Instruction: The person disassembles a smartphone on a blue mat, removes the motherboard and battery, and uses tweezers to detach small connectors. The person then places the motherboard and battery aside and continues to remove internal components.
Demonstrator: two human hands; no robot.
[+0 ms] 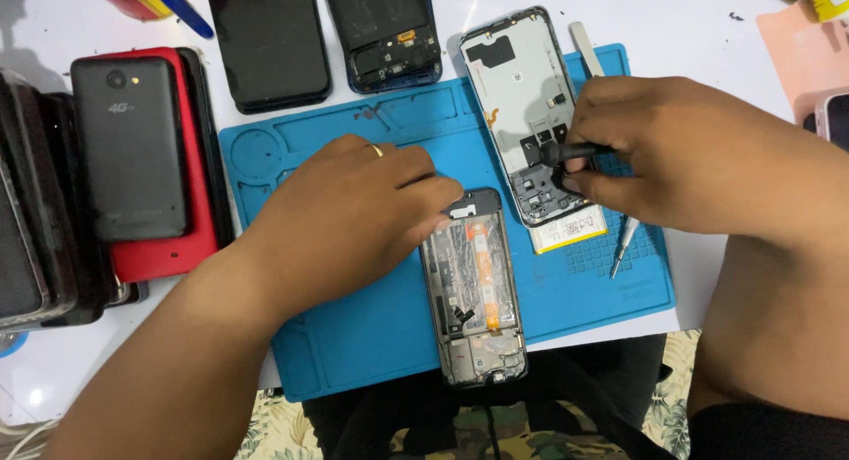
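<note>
The right hand (672, 155) hides the screwdriver's (575, 150) tip; the left hand (354, 217) covers the opened phone's (473, 287) top corner.

Mat (371, 336): centre of table.
Opened phone (473, 287): on mat, 6 o'clock.
Phone frame (522, 88): 1 o'clock of it.
Phone stack (133, 159): 9 o'clock, beside mat.

This is a phone repair workbench. A blue silicone repair mat (371, 336) with moulded part trays covers the white tabletop (690, 26), carrying 2 opened phones with exposed boards. Along the tabletop's left edge and far edge lie more handsets (128, 150) and detached back covers (270, 40), with a small screwdriver (622, 246) at the mat's right edge.
</note>
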